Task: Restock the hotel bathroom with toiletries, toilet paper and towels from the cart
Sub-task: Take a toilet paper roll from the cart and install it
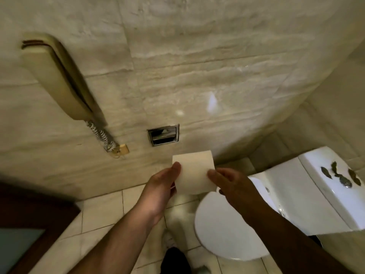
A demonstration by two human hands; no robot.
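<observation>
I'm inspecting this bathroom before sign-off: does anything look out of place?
Yes: several small dark scraps lie scattered on the white toilet tank lid; they look like debris, though I cannot tell what.

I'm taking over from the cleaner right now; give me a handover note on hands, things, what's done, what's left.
Left hand holds the toilet paper roll by its left end; right hand holds the right end.
Roll is in the air just below the recessed chrome holder, which looks empty.
Done: roll is at the holder.
Left: mount it; towels, toiletries not in view.
</observation>
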